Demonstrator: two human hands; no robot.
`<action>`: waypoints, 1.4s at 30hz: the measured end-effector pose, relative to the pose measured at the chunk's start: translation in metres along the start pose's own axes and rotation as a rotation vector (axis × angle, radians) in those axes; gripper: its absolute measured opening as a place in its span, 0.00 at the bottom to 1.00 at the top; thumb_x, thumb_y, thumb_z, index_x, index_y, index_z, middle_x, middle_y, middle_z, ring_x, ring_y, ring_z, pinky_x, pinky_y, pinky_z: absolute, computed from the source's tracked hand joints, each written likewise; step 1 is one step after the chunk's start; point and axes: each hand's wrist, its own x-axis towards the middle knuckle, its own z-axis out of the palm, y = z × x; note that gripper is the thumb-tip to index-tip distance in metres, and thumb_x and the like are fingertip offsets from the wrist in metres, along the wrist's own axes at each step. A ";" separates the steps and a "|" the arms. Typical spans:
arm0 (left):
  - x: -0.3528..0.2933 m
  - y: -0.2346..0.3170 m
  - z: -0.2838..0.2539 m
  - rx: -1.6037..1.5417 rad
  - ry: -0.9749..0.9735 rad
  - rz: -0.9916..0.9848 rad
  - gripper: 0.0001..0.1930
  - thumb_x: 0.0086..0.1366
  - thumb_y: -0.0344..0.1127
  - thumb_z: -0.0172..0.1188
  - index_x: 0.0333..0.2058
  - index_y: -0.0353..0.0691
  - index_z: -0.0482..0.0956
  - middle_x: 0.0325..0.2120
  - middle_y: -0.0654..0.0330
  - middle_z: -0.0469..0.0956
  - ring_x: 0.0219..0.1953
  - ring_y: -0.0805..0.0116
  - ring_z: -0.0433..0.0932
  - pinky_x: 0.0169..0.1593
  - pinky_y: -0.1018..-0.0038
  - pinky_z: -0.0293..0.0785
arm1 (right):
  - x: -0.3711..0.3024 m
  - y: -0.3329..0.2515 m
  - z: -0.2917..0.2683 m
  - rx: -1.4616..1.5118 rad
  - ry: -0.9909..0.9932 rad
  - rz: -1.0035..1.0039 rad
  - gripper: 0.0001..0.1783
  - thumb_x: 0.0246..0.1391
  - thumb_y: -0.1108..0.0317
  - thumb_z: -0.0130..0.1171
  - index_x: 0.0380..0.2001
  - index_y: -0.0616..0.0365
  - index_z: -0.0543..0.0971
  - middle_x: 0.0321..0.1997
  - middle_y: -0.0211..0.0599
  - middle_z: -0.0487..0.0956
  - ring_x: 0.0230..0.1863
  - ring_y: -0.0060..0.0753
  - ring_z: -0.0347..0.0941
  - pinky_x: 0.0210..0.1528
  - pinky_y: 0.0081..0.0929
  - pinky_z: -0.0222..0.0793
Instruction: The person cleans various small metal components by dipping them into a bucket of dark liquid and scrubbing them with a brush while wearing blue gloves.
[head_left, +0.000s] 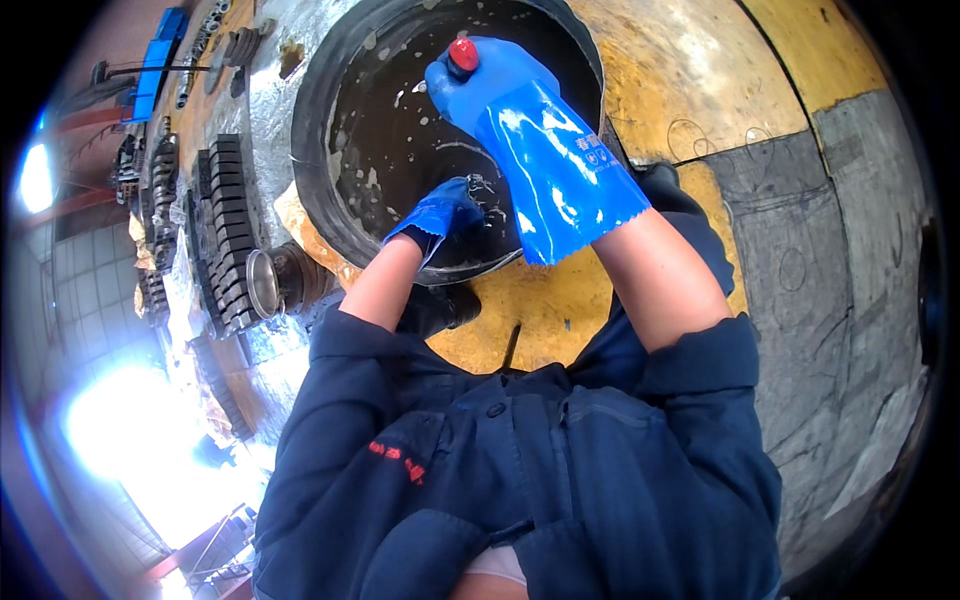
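A row of dark metal blocks (230, 230) lies leftmost, followed by a cylindrical metal part (290, 280) near the near-left rim of the round black tub (315, 170). Toward the tub's near edge, the gloved left hand (455, 207) is partly submerged in dark liquid (385, 140); its grip cannot be determined. A red-ended handle (462, 55), above the liquid, is enclosed by the gloved right hand (500, 85).

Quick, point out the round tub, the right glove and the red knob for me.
Round tub (313, 155), head view: its left wall.
Right glove (545, 155), head view: its shiny cuff.
Red knob (462, 53), head view: its rounded top.
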 end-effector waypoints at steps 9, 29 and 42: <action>-0.043 0.097 0.023 -0.078 -0.082 -0.160 0.21 0.60 0.42 0.78 0.45 0.32 0.87 0.39 0.45 0.89 0.41 0.46 0.87 0.47 0.54 0.84 | 0.004 0.007 0.000 -0.057 0.037 0.033 0.20 0.69 0.46 0.60 0.48 0.45 0.91 0.49 0.41 0.92 0.53 0.55 0.88 0.59 0.48 0.84; -0.144 0.170 -0.041 -0.244 0.069 -0.051 0.17 0.79 0.45 0.68 0.57 0.40 0.88 0.47 0.62 0.91 0.48 0.72 0.87 0.52 0.71 0.79 | -0.001 0.012 0.025 -0.020 -0.162 0.063 0.23 0.64 0.48 0.60 0.50 0.50 0.91 0.53 0.47 0.91 0.56 0.60 0.87 0.62 0.49 0.83; -0.152 0.154 -0.059 -0.608 0.145 0.207 0.20 0.76 0.31 0.64 0.65 0.37 0.85 0.53 0.58 0.90 0.53 0.68 0.89 0.56 0.74 0.81 | -0.003 0.031 0.117 0.145 -0.219 -0.332 0.18 0.67 0.47 0.67 0.49 0.44 0.91 0.44 0.40 0.91 0.48 0.49 0.89 0.54 0.41 0.84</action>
